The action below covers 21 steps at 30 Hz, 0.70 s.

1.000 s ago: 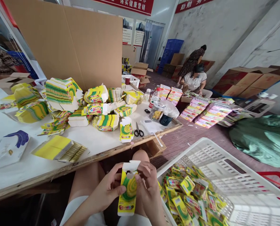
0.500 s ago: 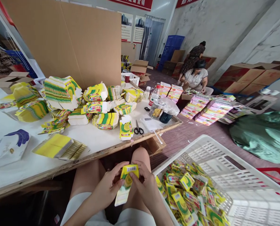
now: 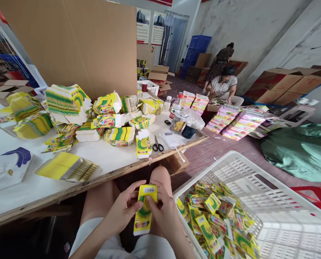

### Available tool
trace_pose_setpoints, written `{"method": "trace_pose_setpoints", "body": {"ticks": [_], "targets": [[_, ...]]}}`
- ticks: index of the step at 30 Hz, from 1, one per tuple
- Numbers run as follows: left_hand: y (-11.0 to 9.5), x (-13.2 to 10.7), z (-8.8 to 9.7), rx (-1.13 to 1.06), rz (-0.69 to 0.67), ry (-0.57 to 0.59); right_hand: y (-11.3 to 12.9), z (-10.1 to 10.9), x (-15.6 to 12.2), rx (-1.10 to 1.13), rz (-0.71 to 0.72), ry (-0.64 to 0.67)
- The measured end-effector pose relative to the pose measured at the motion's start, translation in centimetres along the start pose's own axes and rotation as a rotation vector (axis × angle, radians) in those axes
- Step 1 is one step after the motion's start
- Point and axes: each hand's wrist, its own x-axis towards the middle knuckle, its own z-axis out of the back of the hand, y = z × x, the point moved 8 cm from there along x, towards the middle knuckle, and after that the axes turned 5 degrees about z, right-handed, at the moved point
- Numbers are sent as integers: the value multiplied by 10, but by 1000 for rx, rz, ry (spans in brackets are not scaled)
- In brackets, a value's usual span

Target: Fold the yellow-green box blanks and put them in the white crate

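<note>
Over my lap, both hands hold a small yellow and green printed carton (image 3: 145,208), upright with its top end folded shut and a barcode showing. My left hand (image 3: 124,210) grips its left side, thumb on the front. My right hand (image 3: 164,212) pinches the right side near the top. A white plastic crate (image 3: 260,201) to my right holds several folded cartons of the same print (image 3: 211,219).
A white-topped table (image 3: 103,162) ahead carries stacks of flat yellow-green cartons (image 3: 66,100), black scissors (image 3: 157,146), bottles and a cup. A big cardboard sheet (image 3: 76,46) stands behind. Two people work at the back right among pink boxes (image 3: 236,124).
The carton's white top flap, sticking up a second ago, is now folded down and closed. My hands stayed over my lap, gripping it.
</note>
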Motion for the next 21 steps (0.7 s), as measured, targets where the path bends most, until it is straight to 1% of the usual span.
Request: {"method": "trace_pose_setpoints", "body": {"ticks": [3, 6, 8, 10, 12, 15, 17, 19, 21], "targets": [[-1, -1, 2, 10, -7, -40, 4, 0, 0, -55, 29, -70], [1, -2, 6, -2, 12, -66, 5, -1, 0, -38, 58, -27], [4, -2, 7, -19, 34, -64, 3, 6, 1, -10, 61, -29], [6, 0, 7, -29, 34, -57, 1, 17, 1, 25, 67, -101], [8, 2, 5, -20, 15, -57, -2, 25, 1, 99, 63, -167], [13, 5, 3, 25, -24, -93, -6, 25, 1, 251, 40, -185], [15, 6, 1, 55, -45, -116, -7, 24, 1, 314, 36, -198], [16, 6, -5, 81, -61, -105, -7, 26, 1, 341, 38, -209], [13, 7, -11, 129, -80, -64, -8, 31, 1, 341, 46, -214]]}}
